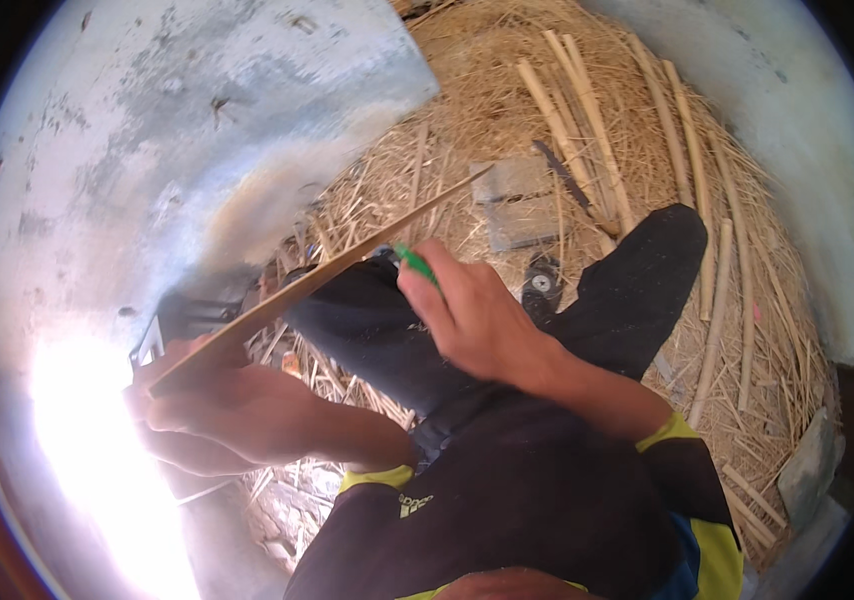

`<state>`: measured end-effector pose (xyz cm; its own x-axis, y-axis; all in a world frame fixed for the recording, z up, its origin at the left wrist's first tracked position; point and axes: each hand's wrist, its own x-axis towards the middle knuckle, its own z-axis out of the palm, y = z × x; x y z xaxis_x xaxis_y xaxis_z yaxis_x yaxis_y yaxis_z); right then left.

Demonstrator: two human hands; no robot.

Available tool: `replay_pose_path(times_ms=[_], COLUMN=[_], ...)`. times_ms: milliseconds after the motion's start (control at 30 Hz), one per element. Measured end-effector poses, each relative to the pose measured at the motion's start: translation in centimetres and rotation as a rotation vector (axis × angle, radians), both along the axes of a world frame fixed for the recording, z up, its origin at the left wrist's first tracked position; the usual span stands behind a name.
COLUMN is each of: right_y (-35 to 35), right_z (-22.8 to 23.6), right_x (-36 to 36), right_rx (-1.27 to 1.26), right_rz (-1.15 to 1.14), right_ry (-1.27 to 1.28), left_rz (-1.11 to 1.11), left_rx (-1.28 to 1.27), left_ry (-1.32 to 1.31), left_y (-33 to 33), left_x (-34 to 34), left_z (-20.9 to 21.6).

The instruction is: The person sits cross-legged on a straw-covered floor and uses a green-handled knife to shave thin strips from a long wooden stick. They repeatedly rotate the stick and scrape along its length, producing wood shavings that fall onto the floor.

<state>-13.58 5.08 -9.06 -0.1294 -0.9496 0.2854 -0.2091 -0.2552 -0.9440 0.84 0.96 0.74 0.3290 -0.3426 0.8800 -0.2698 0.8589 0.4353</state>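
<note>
Strip [292,296] is tan | handle [415,263] is bright green | shirt [547,480] is black — cuffs [669,431] lime-yellow | trousers [637,270] are black | wall [197,120] is whitish — blotched blue-grey | straw [477,80] is golden

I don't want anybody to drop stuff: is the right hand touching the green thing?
Touching. The head view shows the right hand closed around the green thing, which peeks out of its grip.

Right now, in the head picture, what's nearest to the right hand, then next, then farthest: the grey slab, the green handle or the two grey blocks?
1. Green handle: nearest, in the right hand.
2. Grey blocks: ahead of that hand, on the ground.
3. Grey slab: farthest, over at the lower right.
</note>
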Motion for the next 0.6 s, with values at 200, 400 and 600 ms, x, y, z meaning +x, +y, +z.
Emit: replay_pose_path(times_ms=[200, 400, 600], right_y=[5.1, 6.2, 6.1], right_z=[9.1, 7.2, 5.5], right_x=[-0.2, 0.4, 1.7], right_rx=[-0.016, -0.076, -0.14], right_rz=[0.245, 0.086, -0.102], right_ry=[0.139, 0.331, 0.451], left_rz=[-0.13, -0.244, -0.127], left_rx=[-0.093, -0.109, -0.085], left_ry=[-0.156, -0.223, -0.181], left_y=[1.5, 2.3, 2.9], left_x=[0.4, 0.2, -0.8], left_z=[0.0, -0.4, -0.3])
